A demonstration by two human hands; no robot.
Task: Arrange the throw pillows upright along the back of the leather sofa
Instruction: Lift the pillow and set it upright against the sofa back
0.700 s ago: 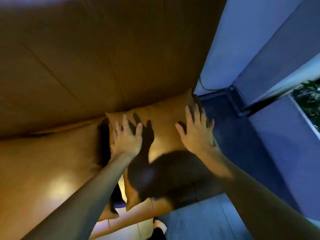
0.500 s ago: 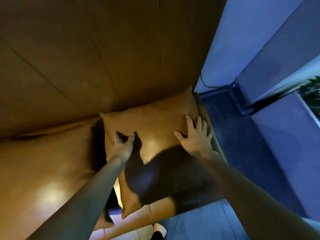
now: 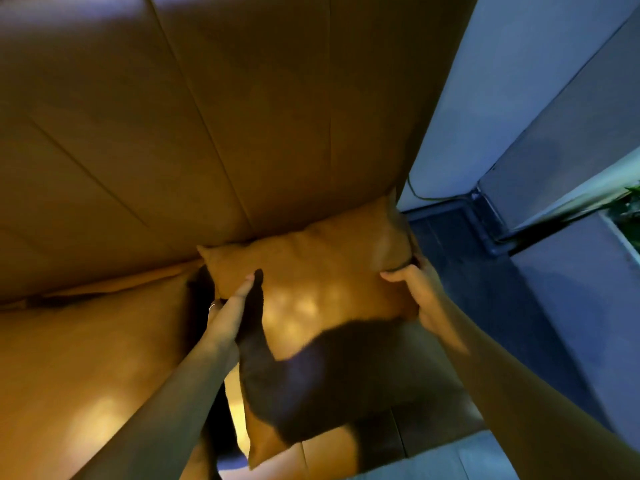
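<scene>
A tan leather throw pillow (image 3: 311, 278) stands at the right end of the sofa, its top edge against the leather backrest (image 3: 242, 116). My left hand (image 3: 228, 310) grips its left edge, thumb on the front face. My right hand (image 3: 419, 289) grips its right edge, fingers wrapped behind. A dark shadow covers the pillow's lower half. A second tan cushion (image 3: 86, 341) lies to the left, touching the backrest.
To the right of the sofa is a dark floor (image 3: 485, 289) and a blue-grey wall (image 3: 502, 81) with a cable running down it. A plant (image 3: 632, 209) shows at the far right edge. Pale floor lies below the sofa's front.
My hands went from resting flat on the pillow's face to gripping its left and right edges. The pillow's top has risen against the backrest.
</scene>
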